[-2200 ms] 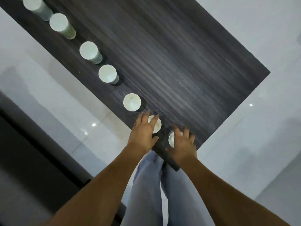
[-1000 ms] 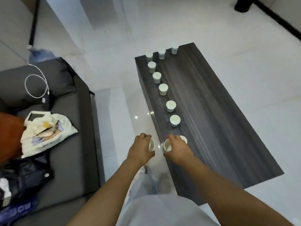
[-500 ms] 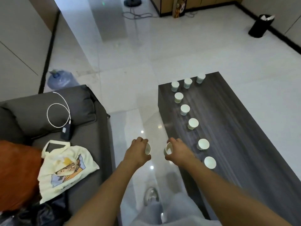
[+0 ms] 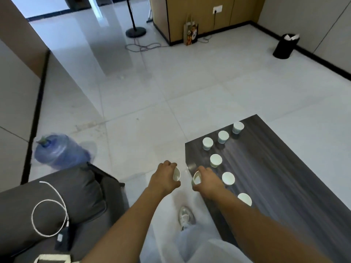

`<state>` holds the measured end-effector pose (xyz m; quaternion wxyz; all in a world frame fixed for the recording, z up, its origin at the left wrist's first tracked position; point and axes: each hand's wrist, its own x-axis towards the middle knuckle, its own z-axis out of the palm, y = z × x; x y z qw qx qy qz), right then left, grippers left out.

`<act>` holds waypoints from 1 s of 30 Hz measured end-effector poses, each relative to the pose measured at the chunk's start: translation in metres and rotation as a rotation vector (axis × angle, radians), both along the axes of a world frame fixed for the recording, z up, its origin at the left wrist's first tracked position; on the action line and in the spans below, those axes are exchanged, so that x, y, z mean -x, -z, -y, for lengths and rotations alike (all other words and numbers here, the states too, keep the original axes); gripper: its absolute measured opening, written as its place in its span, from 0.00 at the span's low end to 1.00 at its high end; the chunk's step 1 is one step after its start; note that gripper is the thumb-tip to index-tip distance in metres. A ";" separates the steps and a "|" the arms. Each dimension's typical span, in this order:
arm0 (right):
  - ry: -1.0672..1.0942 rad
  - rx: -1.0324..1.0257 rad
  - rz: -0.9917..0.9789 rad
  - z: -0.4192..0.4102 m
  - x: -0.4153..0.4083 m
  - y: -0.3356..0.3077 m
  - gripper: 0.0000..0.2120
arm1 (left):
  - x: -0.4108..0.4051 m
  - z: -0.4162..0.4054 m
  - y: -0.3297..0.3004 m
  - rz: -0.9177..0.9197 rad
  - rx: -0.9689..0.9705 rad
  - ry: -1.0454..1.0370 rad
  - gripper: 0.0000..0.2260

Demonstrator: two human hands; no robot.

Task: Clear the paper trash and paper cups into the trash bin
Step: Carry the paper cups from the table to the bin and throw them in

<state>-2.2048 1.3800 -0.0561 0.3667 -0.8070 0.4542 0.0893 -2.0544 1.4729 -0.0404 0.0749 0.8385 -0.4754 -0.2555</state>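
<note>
Head view: my left hand (image 4: 164, 180) is curled round one paper cup (image 4: 176, 174), fingers wrapped on its side, mouth tipped toward the middle. My right hand (image 4: 208, 182) grips a second paper cup (image 4: 197, 180) the same way, mouth facing left. Both cups are off the surface (image 4: 284, 177) and held out over the floor, just beside its near-left edge.

Progress, as I judge it: early. Two cups lifted, none of them binned yet. Six cups are left standing on the surface: three in a slanted row at the far corner (image 4: 238, 127) (image 4: 223, 136) (image 4: 207, 143), then one (image 4: 216, 160), another (image 4: 228, 178), and one partly behind my right forearm (image 4: 245, 199). All upright, apart from each other.

Trash bin (image 4: 286, 46) sits far off by the right wall, black, with something white poking out the top; cannot tell what it is. Well apart from me, so a walk across the floor comes first.

No loose paper trash visible on the surface from here. Left to do, likely: carry these two over, drop them in, return for the other six.
</note>
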 end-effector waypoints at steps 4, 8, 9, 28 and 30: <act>0.036 0.036 0.038 0.079 -0.062 -0.015 0.22 | -0.065 0.076 -0.013 -0.004 0.023 0.007 0.28; 0.098 0.046 0.051 0.140 -0.112 -0.023 0.22 | -0.121 0.138 -0.015 -0.020 0.020 0.038 0.28; 0.097 0.039 0.046 0.156 -0.124 -0.023 0.22 | -0.135 0.155 -0.014 -0.019 0.016 0.052 0.28; 0.517 -0.048 0.028 0.494 -0.333 -0.023 0.24 | -0.387 0.571 -0.018 -0.023 -0.048 0.471 0.29; 0.571 -0.054 0.014 0.533 -0.330 -0.021 0.24 | -0.386 0.620 -0.015 -0.045 -0.047 0.511 0.30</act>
